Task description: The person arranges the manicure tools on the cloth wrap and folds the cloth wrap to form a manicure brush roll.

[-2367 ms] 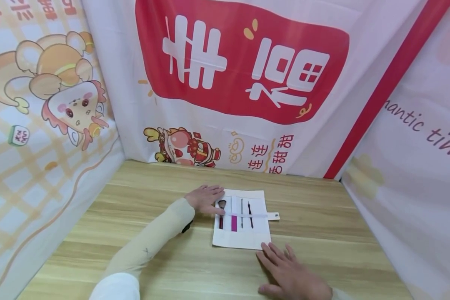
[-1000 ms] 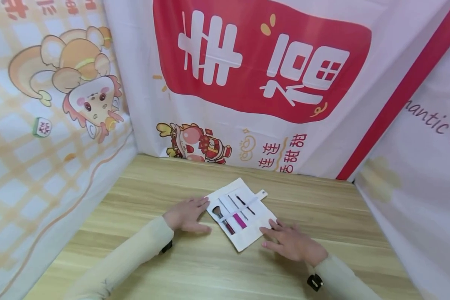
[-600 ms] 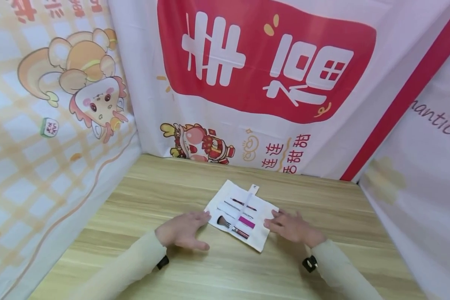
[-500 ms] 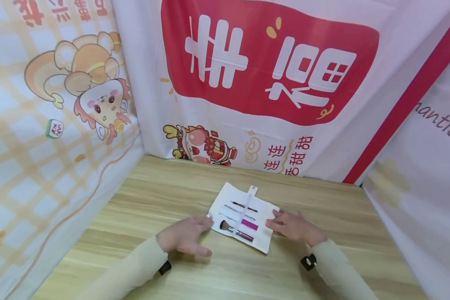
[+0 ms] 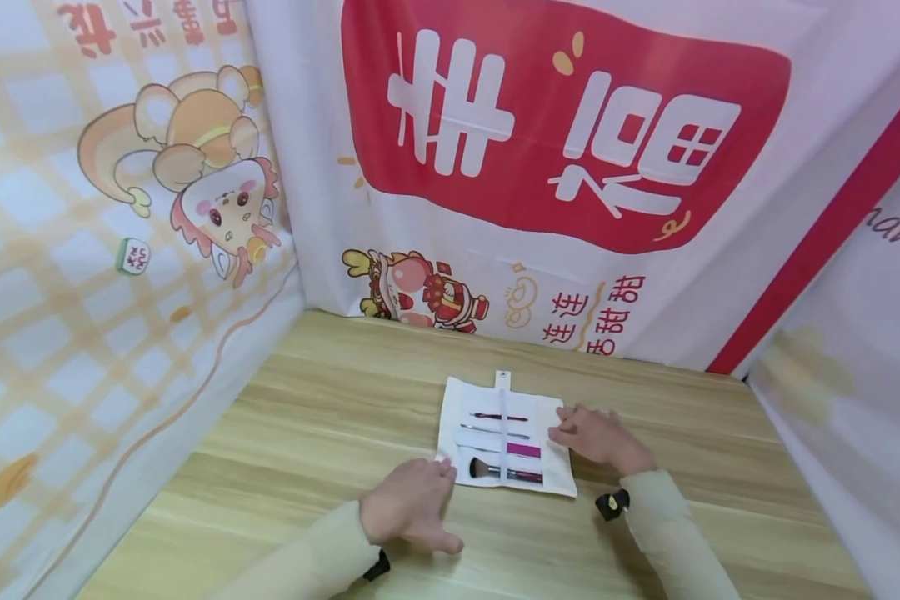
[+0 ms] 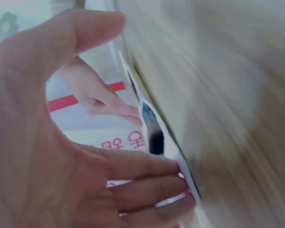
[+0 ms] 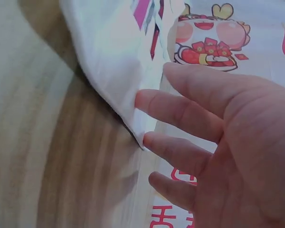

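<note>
A white fabric tool pouch point(image 5: 487, 467) lies unfolded on the wooden table, its snap tab point(image 5: 502, 379) pointing to the far side. Under its elastic band sit a makeup brush point(image 5: 483, 468), a magenta piece point(image 5: 523, 450), a thin silver tool point(image 5: 495, 432) and a dark red slim tool point(image 5: 498, 416). My left hand point(image 5: 408, 504) touches the pouch's near left corner with its fingertips, thumb spread away. At the right edge, my right hand point(image 5: 600, 437) rests its fingertips on the fabric; in the right wrist view the fingers point(image 7: 180, 107) are extended and apart.
The wooden table point(image 5: 307, 400) meets a white backdrop with a red panel point(image 5: 570, 125) at the far side. A checked cloth wall point(image 5: 120, 333) stands at the left and another printed cloth point(image 5: 855, 333) at the right. Each wrist wears a black strap point(image 5: 612, 504).
The pouch has turned counter-clockwise by about a quarter turn; its tab swung from the right to the far side. Both hands moved along its edges, and the head view shifted slightly.
</note>
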The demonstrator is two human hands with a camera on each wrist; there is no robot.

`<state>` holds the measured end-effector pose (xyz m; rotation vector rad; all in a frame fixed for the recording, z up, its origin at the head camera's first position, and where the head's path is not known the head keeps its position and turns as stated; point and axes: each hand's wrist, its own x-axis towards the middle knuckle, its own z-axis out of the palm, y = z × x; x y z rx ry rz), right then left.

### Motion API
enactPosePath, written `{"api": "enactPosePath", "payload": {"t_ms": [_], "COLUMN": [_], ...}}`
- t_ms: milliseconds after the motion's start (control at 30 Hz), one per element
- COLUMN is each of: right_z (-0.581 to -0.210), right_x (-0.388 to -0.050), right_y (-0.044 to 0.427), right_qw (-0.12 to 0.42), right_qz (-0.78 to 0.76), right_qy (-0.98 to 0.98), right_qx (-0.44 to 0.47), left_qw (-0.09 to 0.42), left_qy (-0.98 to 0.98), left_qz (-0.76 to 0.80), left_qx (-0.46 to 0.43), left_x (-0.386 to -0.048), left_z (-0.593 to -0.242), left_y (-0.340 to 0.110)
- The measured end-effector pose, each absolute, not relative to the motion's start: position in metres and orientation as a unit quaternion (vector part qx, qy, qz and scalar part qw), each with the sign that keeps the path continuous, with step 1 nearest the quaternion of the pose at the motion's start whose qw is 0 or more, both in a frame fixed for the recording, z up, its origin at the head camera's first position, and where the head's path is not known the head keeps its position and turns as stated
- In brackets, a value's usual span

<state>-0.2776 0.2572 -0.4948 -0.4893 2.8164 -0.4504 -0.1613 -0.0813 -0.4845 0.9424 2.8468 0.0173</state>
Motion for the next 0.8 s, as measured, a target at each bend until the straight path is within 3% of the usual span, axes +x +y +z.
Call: {"api": "enactPosePath", "payload": {"t_ms": [333,633,800], "right_z": [-0.468,-0.466,-0.478], "right_x": [-0.251,-0.203,-0.193], "right_y": [0.26,0.268,0.269], "right_qw": [0.119,0.091,0.047], "right_qz": [-0.133,-0.117,-0.114], "right_qy": [0.947,0.931,0.928], "right_qx": [-0.268,-0.333,-0.352], "left_qw": [0.014,0.088,0.079], "left_qy": [0.938,0.89,0.883], "left_qz": [0.033,0.211,0.223], "left_qx": [0.344,0.395,0.405], "left_x": [-0.19,-0.228,-0.235], "left_z": [-0.478,-0.503,-0.509], "left_y": [-0.087,-0.107,-0.111]}}
